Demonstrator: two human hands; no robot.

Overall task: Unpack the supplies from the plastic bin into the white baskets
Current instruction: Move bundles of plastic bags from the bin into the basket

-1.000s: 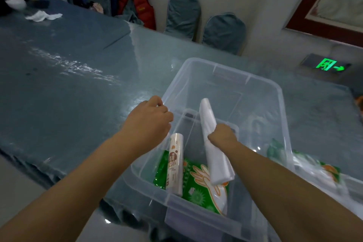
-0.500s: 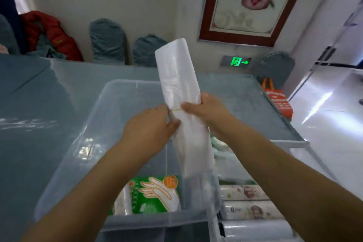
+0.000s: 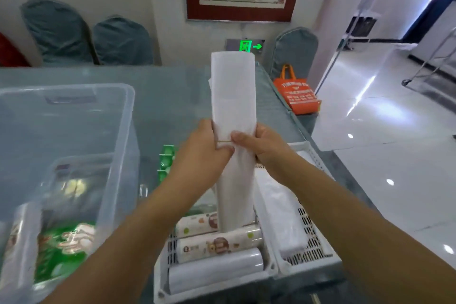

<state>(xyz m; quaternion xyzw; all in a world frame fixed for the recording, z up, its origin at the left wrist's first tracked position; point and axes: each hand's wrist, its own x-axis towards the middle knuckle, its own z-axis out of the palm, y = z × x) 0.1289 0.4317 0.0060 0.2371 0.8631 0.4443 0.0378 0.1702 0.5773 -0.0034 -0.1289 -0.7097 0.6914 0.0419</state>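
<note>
Head view: a tall white folded plastic-bag bundle is gripped upright by the left hand and right hand, fingers curled round it, above the white slatted baskets; lowering into one seemingly comes next.

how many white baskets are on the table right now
2. One white basket holding rolls sits below the hands; the other touches its right side, holding clear bags.

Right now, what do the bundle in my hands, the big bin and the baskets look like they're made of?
Bundle of bags: thin, milky, limp plastic film, held by both hands, seemingly cinched by a rubber band.
Plastic bin: clear rigid plastic; its contents show through the glossy walls.
White baskets: opaque white moulded plastic, probably matte, with slotted sides.
</note>
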